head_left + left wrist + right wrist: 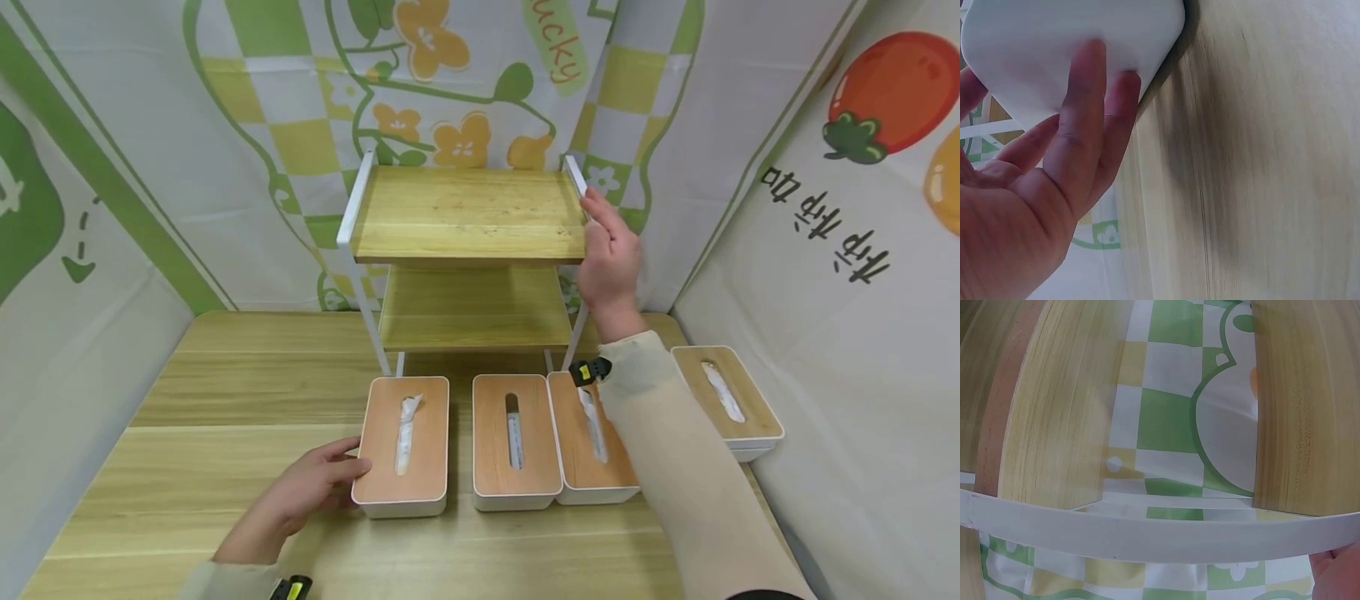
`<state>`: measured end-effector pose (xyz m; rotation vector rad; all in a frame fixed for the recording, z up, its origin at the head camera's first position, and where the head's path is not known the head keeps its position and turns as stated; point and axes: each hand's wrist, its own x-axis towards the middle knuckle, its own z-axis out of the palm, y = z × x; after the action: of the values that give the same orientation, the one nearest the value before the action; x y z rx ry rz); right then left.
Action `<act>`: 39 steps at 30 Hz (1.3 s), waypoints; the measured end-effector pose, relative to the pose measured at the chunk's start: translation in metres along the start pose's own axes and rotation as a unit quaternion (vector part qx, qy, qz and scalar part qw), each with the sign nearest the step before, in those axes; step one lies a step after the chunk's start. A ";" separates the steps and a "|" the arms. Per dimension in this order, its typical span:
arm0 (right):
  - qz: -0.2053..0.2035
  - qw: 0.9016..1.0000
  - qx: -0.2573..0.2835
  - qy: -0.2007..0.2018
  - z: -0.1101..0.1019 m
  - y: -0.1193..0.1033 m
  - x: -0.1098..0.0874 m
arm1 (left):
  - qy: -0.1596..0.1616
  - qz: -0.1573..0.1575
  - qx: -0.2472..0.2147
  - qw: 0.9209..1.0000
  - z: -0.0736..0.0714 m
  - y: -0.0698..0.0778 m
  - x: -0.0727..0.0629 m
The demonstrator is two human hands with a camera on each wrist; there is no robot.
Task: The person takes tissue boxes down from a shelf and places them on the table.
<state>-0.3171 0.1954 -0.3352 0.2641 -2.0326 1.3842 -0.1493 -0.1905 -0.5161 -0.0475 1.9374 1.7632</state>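
Observation:
My left hand (pixel 318 483) is at the left side of a white tissue box (pixel 378 450) with a wood-coloured lid. In the left wrist view its fingers (pixel 1085 119) lie extended against the box's white wall (pixel 1029 37). In the head view my right hand (pixel 611 262) rests at the upper right side of a shelf rack (pixel 468 212) with wooden boards and a white frame. Its fingers extend up along that side. Only a small part of this hand shows at the corner of the right wrist view, beside the white frame bar (pixel 1160 537).
Two more tissue boxes, one in the middle (pixel 487 433) and one beside it (pixel 566 450), stand in front of the rack, the latter partly behind my right forearm. Another tissue box (pixel 750 392) is at the table's right edge. Printed cloth walls (pixel 150 125) enclose the wooden table (pixel 225 400).

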 end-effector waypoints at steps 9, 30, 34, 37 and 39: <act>-0.003 1.000 0.007 0.003 -0.001 0.001 0.000 | 0.009 -0.005 0.001 1.000 0.007 0.002 0.010; 0.005 1.000 0.007 -0.001 0.000 0.000 -0.001 | -0.006 0.007 -0.014 1.000 0.021 0.001 0.020; 0.006 1.000 0.007 -0.002 0.000 0.000 0.000 | -0.010 0.008 -0.015 1.000 0.023 0.000 0.020; 0.007 1.000 0.007 -0.003 0.000 0.000 0.000 | -0.009 0.007 -0.017 1.000 0.024 0.001 0.020; 0.006 1.000 0.007 -0.004 0.000 0.000 0.000 | -0.008 0.007 -0.018 1.000 0.025 0.001 0.020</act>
<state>-0.3167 0.1955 -0.3354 0.2636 -2.0351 1.4076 -0.1587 -0.1609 -0.5232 -0.0322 1.8996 1.8025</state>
